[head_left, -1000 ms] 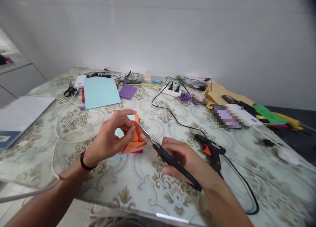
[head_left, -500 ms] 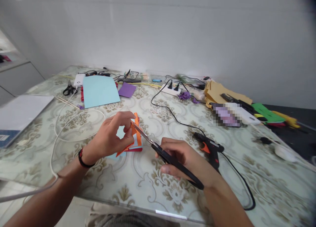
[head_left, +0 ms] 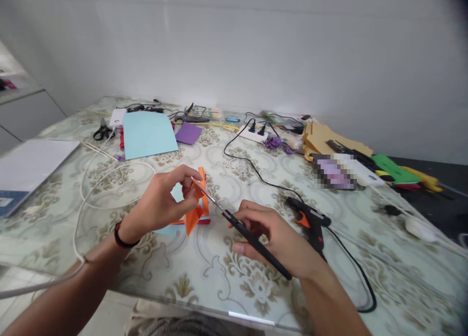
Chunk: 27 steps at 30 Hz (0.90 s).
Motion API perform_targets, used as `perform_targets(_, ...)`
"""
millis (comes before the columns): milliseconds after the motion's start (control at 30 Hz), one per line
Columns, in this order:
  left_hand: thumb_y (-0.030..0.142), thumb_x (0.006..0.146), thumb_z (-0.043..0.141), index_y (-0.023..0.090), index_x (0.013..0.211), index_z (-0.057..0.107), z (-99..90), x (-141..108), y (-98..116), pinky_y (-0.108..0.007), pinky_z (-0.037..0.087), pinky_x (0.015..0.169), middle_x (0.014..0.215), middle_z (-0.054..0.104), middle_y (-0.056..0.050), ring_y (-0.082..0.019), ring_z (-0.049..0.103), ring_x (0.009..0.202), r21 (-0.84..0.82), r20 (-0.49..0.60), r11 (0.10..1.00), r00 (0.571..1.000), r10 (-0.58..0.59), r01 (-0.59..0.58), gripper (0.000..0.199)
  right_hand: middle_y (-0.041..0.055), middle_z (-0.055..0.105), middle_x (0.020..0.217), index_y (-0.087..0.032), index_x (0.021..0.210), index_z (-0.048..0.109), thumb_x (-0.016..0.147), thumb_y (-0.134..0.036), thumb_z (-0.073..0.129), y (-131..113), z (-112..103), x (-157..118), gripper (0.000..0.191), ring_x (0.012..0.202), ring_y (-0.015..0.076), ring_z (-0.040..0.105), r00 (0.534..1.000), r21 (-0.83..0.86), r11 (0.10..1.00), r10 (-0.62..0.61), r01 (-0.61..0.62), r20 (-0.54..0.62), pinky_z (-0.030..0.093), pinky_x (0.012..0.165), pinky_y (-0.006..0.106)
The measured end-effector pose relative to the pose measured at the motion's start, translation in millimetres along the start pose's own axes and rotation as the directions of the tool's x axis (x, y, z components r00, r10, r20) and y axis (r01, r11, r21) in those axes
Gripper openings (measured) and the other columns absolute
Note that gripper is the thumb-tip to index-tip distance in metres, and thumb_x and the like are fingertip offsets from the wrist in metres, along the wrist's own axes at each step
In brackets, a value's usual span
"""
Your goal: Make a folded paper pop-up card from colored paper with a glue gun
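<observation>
Two things gripped: orange paper — left hand; scissors, apparently touching it — right hand

Nothing I can make out from here spells a word or number. The flat white rectangular pack with a blue band bears a pale label whose fine marks are too small to read. The white rectangular box-shaped device shows one tiny round mark, and the dark-edged phone's screen is blurred into squares.
</observation>
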State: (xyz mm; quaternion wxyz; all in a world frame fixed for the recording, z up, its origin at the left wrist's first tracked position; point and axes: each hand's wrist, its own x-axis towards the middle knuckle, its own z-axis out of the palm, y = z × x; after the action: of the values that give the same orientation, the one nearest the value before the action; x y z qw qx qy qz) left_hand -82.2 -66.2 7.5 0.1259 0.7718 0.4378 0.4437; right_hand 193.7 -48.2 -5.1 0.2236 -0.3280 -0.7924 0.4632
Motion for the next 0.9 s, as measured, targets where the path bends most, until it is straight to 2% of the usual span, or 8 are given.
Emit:
perform_targets(167, 0.003, 0.080, 0.060, 0.020, 0.101, 0.067, 1.0, 1, 1, -0.020, 0.050, 0.065, 0.077, 0.068, 0.004, -0.009, 0.062, 0.066, 0.010, 0.018, 1.000, 1.000, -0.005, 0.005, 0.028, -0.0012, 0.052, 0.081, -0.020, 0.099, 0.080, 0.083, -0.044, 0.088, 1, 1, 0, 0.030, 0.066, 0.0132, 0.049, 1.000, -0.017, 1.000, -0.017, 0.017, -0.003, 0.038, 0.056, 0.024)
perform_targets(367, 0.004, 0.080, 0.061, 0.021, 0.109, 0.063, 0.5, 0, 0, -0.020, 0.050, 0.063, 0.071, 0.060, 0.008, -0.009, 0.059, 0.062, 0.077, 0.019, 0.997, 1.000, 0.021, -0.023, 0.034, -0.0021, 0.050, 0.076, -0.020, 0.096, 0.082, 0.085, -0.053, 0.087, 4, 1, 2, 0.035, 0.063, 0.0128, 0.048, 0.999, -0.079, 0.996, -0.039, 0.036, -0.029, 0.036, 0.055, 0.025)
perform_targets(500, 0.008, 0.082, 0.062, 0.020, 0.110, 0.063, 0.3, 1, 0, -0.021, 0.050, 0.064, 0.073, 0.062, 0.007, -0.009, 0.060, 0.063, 0.092, 0.023, 0.996, 1.000, -0.004, 0.002, 0.030, -0.0024, 0.049, 0.073, -0.020, 0.094, 0.082, 0.082, -0.059, 0.088, 4, 2, 2, 0.042, 0.061, 0.0128, 0.047, 0.998, -0.085, 0.995, -0.046, 0.043, -0.039, 0.035, 0.054, 0.025)
perform_targets(633, 0.009, 0.083, 0.061, 0.020, 0.108, 0.068, -0.1, 1, -2, -0.023, 0.051, 0.067, 0.079, 0.070, 0.003, -0.011, 0.065, 0.068, 0.089, 0.033, 0.994, 0.997, -0.067, 0.064, 0.028, -0.0026, 0.049, 0.073, -0.020, 0.094, 0.083, 0.080, -0.059, 0.090, 4, 2, 2, 0.042, 0.061, 0.0124, 0.047, 0.998, -0.045, 0.998, -0.045, 0.043, -0.036, 0.035, 0.054, 0.025)
perform_targets(700, 0.010, 0.084, 0.062, 0.020, 0.108, 0.071, -1.2, 2, -5, -0.026, 0.053, 0.075, 0.086, 0.074, 0.000, -0.014, 0.070, 0.078, 0.017, 0.006, 0.993, 0.993, -0.116, 0.116, 0.027, -0.0016, 0.051, 0.076, -0.020, 0.094, 0.082, 0.078, -0.060, 0.090, 3, 1, 1, 0.044, 0.062, 0.0122, 0.048, 0.998, 0.041, 0.998, -0.042, 0.043, -0.044, 0.036, 0.054, 0.024)
perform_targets(767, 0.013, 0.087, 0.065, 0.020, 0.108, 0.073, -3.2, 4, -9, -0.028, 0.054, 0.078, 0.087, 0.074, -0.001, -0.016, 0.071, 0.083, -0.164, -0.023, 0.971, 0.984, -0.179, 0.173, 0.024, -0.0005, 0.052, 0.081, -0.019, 0.096, 0.081, 0.077, -0.064, 0.089, 4, -1, 1, 0.050, 0.063, 0.0120, 0.050, 0.997, 0.171, 0.984, -0.032, 0.044, -0.073, 0.038, 0.053, 0.024)
perform_targets(833, 0.017, 0.089, 0.068, 0.021, 0.109, 0.075, -5.4, 6, -10, -0.028, 0.055, 0.074, 0.082, 0.073, -0.001, -0.017, 0.070, 0.079, -0.409, -0.031, 0.886, 0.967, -0.254, 0.220, 0.022, -0.0002, 0.053, 0.083, -0.018, 0.099, 0.078, 0.076, -0.067, 0.088, 4, -1, 1, 0.055, 0.062, 0.0117, 0.052, 0.993, 0.291, 0.956, -0.009, 0.042, -0.115, 0.041, 0.052, 0.024)
perform_targets(900, 0.022, 0.089, 0.071, 0.022, 0.106, 0.077, -6.2, 8, -8, -0.027, 0.056, 0.069, 0.079, 0.073, -0.002, -0.017, 0.070, 0.074, -0.594, -0.019, 0.762, 0.943, -0.334, 0.258, 0.019, -0.0016, 0.054, 0.081, -0.019, 0.102, 0.074, 0.079, -0.066, 0.086, 4, 2, 2, 0.054, 0.057, 0.0110, 0.053, 0.986, 0.378, 0.925, 0.035, 0.029, -0.162, 0.044, 0.051, 0.025)
